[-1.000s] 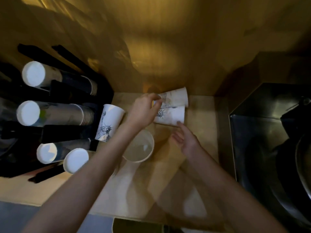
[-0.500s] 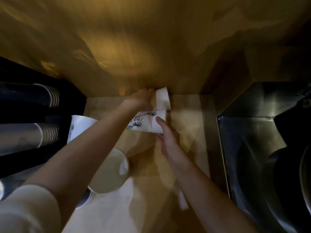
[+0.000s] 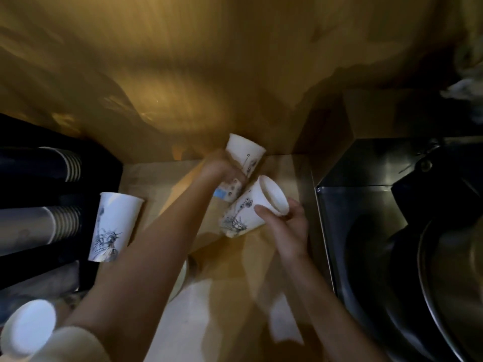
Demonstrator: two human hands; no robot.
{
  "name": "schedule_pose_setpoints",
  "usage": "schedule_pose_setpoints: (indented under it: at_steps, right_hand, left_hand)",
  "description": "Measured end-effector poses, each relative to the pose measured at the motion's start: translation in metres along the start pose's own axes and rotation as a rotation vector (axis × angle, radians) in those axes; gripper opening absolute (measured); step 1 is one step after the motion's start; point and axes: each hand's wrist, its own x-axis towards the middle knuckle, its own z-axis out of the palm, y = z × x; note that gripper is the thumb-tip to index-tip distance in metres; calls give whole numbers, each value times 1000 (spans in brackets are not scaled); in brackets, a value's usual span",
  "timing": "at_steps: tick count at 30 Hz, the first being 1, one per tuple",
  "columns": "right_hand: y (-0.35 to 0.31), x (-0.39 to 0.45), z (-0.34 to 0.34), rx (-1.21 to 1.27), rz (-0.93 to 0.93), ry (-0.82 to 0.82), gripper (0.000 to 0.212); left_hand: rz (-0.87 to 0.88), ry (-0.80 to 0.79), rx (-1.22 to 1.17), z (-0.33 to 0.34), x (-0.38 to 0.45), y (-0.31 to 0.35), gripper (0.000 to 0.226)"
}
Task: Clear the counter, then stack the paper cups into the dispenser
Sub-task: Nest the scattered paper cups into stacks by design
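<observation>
Head view: left hand grips one paper cup, right hand grips another cup, touching.

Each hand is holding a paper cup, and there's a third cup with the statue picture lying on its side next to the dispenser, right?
Almost. The left hand and right hand do each hold a paper cup, but the third statue cup is not lying down. The head view shows it standing upside down, wide rim on the counter, beside the dispenser.
</observation>
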Motion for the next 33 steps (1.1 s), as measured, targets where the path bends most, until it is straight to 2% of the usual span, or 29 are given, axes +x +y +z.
schedule_pose_setpoints:
  at_steps: [2, 4, 7, 9, 12, 14, 17, 22, 26, 29, 33]
  right_hand:
    - [-7, -6, -8, -100, -110, -13, 69]
    - [-14, -11, -14, -211, -177, 20, 77]
    - [-27, -24, -21, -337, -291, 107, 81]
    - [-37, -35, -25, -348, -351, 120, 80]
    - [-49, -46, -28, -334, -399, 132, 83]
    - [-55, -51, -30, -364, -418, 162, 88]
    - [-64, -60, -35, -370, -468, 150, 90]
    - [-76, -80, -44, -288, -561, 40, 92]
    - [-82, -93, -49, -297, -613, -47, 92]
    - [-78, -106, -52, -361, -629, -129, 86]
    - [-66, -118, -52, -510, -622, -234, 90]
  left_hand:
    - [-21, 13, -187, 1, -13, 4, 61]
    - [-8, 131, -387, 5, -33, 5, 68]
    - [91, 443, -615, 26, -73, 0, 81]
    - [201, 551, -763, 43, -113, -8, 82]
    - [249, 561, -875, 74, -153, -31, 79]
    - [205, 555, -849, 92, -163, -47, 78]
    - [195, 456, -796, 114, -176, -66, 73]
    - [226, 422, -703, 128, -189, -96, 71]
    - [233, 407, -643, 130, -187, -108, 79]
    - [271, 386, -644, 134, -187, -118, 82]
    - [255, 382, -655, 137, -186, -127, 87]
